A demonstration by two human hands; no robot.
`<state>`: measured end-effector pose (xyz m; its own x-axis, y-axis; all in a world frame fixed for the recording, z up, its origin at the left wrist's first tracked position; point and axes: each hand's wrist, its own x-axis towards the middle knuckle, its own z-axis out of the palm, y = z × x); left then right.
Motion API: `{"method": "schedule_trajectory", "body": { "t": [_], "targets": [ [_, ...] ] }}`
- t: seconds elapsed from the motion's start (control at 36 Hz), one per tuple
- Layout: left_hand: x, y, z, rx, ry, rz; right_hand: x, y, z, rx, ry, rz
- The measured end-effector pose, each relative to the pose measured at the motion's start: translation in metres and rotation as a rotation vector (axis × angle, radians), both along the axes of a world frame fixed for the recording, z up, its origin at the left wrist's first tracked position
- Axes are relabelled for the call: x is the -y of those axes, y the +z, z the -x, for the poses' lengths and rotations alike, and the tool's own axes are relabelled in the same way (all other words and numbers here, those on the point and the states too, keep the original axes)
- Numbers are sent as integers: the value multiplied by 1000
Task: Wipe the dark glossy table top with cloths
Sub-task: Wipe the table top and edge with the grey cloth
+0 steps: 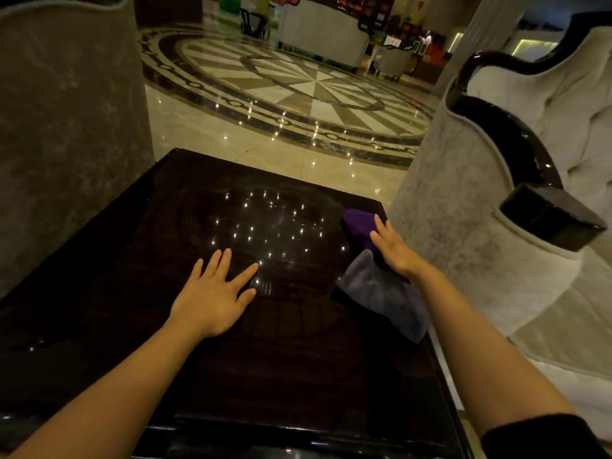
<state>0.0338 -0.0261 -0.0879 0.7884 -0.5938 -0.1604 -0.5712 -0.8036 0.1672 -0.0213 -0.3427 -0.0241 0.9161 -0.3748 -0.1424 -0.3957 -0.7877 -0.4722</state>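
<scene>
Toward nine o'clock on the dark glossy table top [205, 376] my left hand [212, 293] lies flat, fingers spread, holding nothing, while at three o'clock my right hand [392, 248], open-palmed, presses the soft, light purple cloth [359, 226] and grey cloth [387, 299], best gathered mid-fold, near the table's edge.

On the table [149, 260] we find open dark surface left of and beyond the purple cloth [359, 225], while the grey cloth [387, 296] and our two hands crowd the right edge.
</scene>
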Motion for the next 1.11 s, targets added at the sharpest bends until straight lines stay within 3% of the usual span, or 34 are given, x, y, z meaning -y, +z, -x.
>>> {"method": "schedule_trajectory", "body": {
  "t": [0.25, 0.53, 0.89, 1.11],
  "targets": [
    [0, 0, 1, 8, 4, 29, -18, -5, 51, 70, 217, 90],
    [-3, -3, -2, 1, -4, 68, -18, -35, 76, -64, 206, 164],
    [-5, 0, -1, -12, -14, 77, -45, -52, 69, -80, -50, 451],
    [-5, 2, 3, -8, -21, 72, -71, -50, 67, -55, -167, 473]
  ]
}}
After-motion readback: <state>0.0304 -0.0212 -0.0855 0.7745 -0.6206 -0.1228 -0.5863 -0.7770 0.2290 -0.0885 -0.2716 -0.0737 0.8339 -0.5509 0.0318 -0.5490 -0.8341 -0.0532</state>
